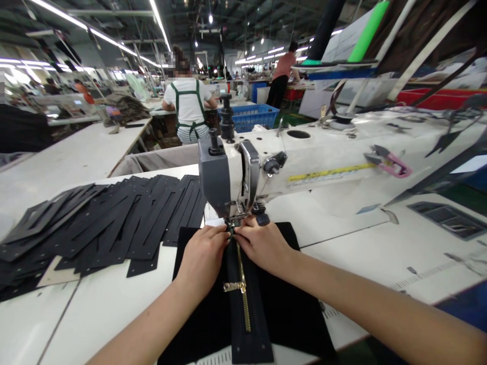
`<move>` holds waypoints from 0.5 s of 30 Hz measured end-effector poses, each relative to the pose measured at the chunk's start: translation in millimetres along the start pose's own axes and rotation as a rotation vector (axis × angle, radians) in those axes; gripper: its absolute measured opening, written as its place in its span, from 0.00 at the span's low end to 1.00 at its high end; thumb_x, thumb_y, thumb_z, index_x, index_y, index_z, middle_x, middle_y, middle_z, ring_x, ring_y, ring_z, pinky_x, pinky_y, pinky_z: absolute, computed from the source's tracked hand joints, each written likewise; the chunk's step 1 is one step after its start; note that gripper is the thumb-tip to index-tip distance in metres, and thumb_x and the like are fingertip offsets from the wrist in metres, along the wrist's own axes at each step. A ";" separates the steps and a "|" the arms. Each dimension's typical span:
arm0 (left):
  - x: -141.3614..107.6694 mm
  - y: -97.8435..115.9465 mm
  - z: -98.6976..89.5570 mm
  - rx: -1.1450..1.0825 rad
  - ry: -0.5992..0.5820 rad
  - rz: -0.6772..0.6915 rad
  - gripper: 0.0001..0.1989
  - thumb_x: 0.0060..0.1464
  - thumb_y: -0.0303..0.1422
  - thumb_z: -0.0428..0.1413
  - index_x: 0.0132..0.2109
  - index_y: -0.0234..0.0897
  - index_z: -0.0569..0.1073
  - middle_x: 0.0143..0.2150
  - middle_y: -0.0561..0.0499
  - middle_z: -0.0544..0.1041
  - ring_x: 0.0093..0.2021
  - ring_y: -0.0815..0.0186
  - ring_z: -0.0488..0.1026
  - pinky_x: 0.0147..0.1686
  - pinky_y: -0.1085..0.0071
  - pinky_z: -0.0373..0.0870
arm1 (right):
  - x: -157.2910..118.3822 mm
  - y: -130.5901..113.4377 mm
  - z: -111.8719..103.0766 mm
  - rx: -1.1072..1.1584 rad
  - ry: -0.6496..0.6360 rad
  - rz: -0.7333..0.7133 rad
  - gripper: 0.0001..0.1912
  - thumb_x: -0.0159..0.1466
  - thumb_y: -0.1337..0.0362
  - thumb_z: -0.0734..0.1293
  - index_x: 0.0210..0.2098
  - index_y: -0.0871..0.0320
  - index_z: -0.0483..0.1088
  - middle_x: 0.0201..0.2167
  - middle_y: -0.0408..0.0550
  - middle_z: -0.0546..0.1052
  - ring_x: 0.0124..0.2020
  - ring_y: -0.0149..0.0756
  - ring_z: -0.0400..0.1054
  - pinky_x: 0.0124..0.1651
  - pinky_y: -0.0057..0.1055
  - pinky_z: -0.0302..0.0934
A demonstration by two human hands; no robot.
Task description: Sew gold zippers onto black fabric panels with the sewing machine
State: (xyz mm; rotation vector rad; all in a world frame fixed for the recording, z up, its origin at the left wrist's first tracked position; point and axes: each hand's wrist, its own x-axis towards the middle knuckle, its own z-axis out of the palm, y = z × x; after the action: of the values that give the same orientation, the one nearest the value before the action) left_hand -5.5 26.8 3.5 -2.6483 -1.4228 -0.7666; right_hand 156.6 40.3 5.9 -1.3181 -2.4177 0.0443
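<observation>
A black fabric panel (297,309) lies flat on the white sewing machine bed, its far edge at the needle area. On top of it runs a narrow black strip (253,351) with a gold-toothed zipper (246,312) and a gold zipper pull (233,287) turned to the left. My left hand (201,256) is closed on the strip's left side, fingertips just before the presser foot (231,222). From the right, my right hand (266,246) pinches the strip close to the foot, its fingers partly under the sewing machine (215,172) head. The exact grip under the fingertips is hidden.
Black slotted pieces (114,218) lie in a loose pile on the left. Pink-handled thread snips (391,162) and a yellow measuring tape (331,172) are on the machine arm. Beyond stand a blue basket (253,117) and a person in a white shirt (189,106).
</observation>
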 end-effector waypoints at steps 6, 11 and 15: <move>-0.3 1.8 -0.1 -0.015 -0.002 -0.032 0.06 0.50 0.22 0.55 0.36 0.33 0.74 0.39 0.47 0.77 0.40 0.60 0.72 0.42 0.63 0.70 | 7.1 -2.2 2.1 -0.085 -0.027 -0.077 0.07 0.61 0.72 0.61 0.35 0.61 0.71 0.33 0.52 0.74 0.35 0.41 0.68 0.38 0.34 0.59; 2.0 0.2 -0.9 0.017 -0.018 -0.056 0.07 0.50 0.23 0.55 0.39 0.33 0.72 0.39 0.47 0.76 0.40 0.61 0.71 0.42 0.64 0.70 | -0.2 3.6 4.0 -0.023 0.021 -0.065 0.05 0.61 0.69 0.61 0.33 0.60 0.70 0.32 0.48 0.74 0.34 0.36 0.68 0.36 0.29 0.59; 5.8 2.4 -4.0 0.126 -0.066 0.014 0.04 0.53 0.26 0.54 0.38 0.33 0.72 0.36 0.46 0.76 0.38 0.61 0.72 0.40 0.65 0.70 | -5.8 10.9 4.1 0.146 0.125 -0.022 0.04 0.58 0.70 0.63 0.28 0.58 0.70 0.27 0.44 0.73 0.30 0.33 0.67 0.35 0.27 0.59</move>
State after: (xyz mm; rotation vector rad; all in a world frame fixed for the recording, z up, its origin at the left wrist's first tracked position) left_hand -2.6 28.9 10.0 -2.6081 -1.4149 -0.5727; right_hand 166.7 42.3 -2.0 -1.1933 -2.2773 0.1259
